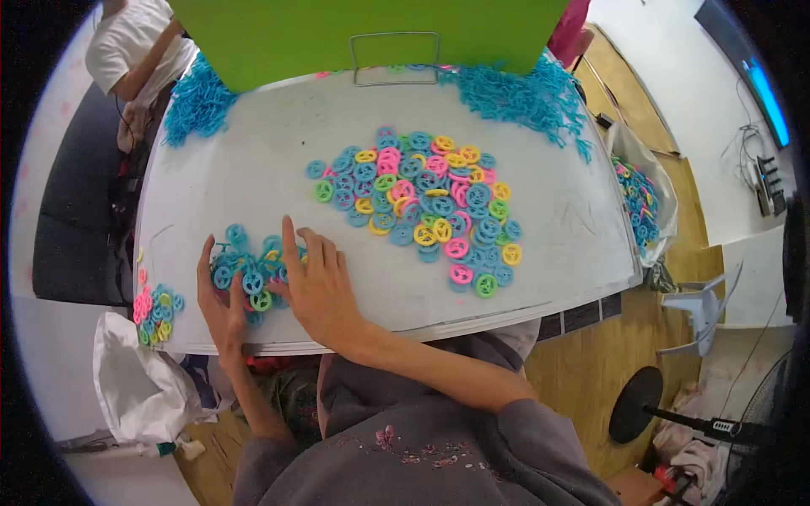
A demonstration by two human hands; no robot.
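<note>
A heap of small blue plastic pieces and toy wheels (251,263), mostly blue with some green and yellow, lies near the table's front left. My left hand (223,314) cups the heap's left side, its finger and thumb apart. From the right, my right hand (317,291) rests against the same heap with its fingers stretched out. Its thumb reaches toward the wheels, and neither hand is closed round a piece. Some of the heap is hidden behind my fingers. A large spread of blue, pink, yellow and green toy wheels (436,205) covers the table's middle.
Blue stick-like pieces are piled at the far left (200,103) and far right (521,99). A green board (371,34) with a wire frame (396,83) stands at the back. More wheels (157,310) lie at the left edge. A white sack (666,190) holds parts beside the table.
</note>
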